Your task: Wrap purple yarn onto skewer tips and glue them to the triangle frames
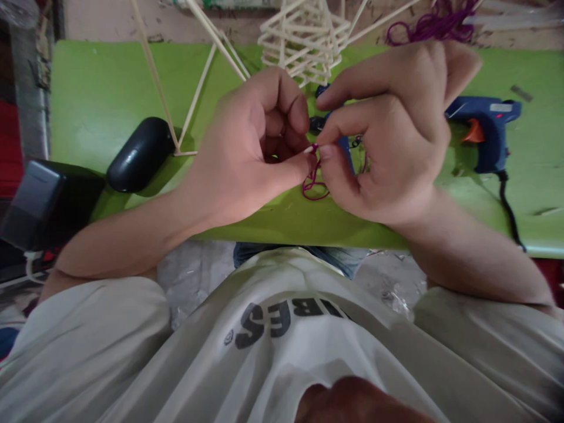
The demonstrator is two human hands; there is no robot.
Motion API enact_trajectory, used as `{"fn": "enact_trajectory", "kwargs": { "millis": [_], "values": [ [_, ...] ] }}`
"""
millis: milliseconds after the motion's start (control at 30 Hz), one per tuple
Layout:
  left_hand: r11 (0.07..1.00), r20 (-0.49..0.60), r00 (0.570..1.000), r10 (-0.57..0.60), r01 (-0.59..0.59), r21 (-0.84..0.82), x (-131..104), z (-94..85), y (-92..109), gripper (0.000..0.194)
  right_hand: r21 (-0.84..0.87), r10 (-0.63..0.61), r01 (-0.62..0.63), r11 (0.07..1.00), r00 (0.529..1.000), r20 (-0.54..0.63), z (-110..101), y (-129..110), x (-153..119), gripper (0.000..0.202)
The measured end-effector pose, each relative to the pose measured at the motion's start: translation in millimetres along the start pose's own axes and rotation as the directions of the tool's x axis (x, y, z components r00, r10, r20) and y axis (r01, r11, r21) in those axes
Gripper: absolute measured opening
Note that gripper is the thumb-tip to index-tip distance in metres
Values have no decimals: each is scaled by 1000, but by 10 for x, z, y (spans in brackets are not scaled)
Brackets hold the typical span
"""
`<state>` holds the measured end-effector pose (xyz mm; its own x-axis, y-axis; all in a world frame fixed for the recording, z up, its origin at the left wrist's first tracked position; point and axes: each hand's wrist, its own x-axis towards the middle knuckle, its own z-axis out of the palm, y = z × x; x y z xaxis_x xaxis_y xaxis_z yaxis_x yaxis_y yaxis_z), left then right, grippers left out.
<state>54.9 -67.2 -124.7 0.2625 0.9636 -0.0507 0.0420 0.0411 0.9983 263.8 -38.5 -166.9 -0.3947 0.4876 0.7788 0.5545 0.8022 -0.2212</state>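
Observation:
Over the front of the green table, my left hand [258, 153] and my right hand [388, 135] meet with their fingertips almost touching. Both pinch a thin purple string [314, 191], whose loose loop hangs below the fingers. A small purple knot or wrap shows between thumb and fingertip of each hand. The left thumb and index finger press together, with the other fingers curled. On the right, thumb and index finger are pinched while the middle finger arches above. Behind the right fingers lies a partly hidden blue and black object [346, 155]; its kind is unclear.
A lattice of pale wooden sticks [304, 41] stands at the back, with a stick frame [196, 100] to its left. A blue glue gun [491, 129] with a black cord lies right. Purple string [434, 23], a black oval case [141, 154] and a black box [48, 202] are around.

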Motion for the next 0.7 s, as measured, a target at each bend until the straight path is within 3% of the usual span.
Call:
{"fn": "enact_trajectory", "kwargs": {
  "millis": [267,367,433,467,533,567,700],
  "values": [
    [999,-18,1000,-6,6,33,1,3,-12,45,23,-22,23,999,999,-41,77,21,-29,13],
    [999,-13,1000,-28,28,29,3,-12,1,46,186,-1,11,982,998,-57,32,3,-9,22],
    [999,-19,999,-31,32,24,8,-19,-1,48,381,110,-113,918,994,29,-43,-28,24,34],
    [1000,-22,1000,-20,20,17,11,-20,-6,48,449,217,-249,858,969,122,-85,-49,45,32],
    [1000,-35,999,24,-25,-3,14,-19,-21,45,474,352,-477,740,875,332,-155,-95,84,22],
    [999,-41,998,50,-50,-11,13,-18,-29,42,497,380,-527,689,847,372,-177,-116,99,17],
    [998,-15,1000,26,-27,-65,-1,-21,-54,21,609,415,-581,540,813,408,-198,-172,113,4]
  ]
}}
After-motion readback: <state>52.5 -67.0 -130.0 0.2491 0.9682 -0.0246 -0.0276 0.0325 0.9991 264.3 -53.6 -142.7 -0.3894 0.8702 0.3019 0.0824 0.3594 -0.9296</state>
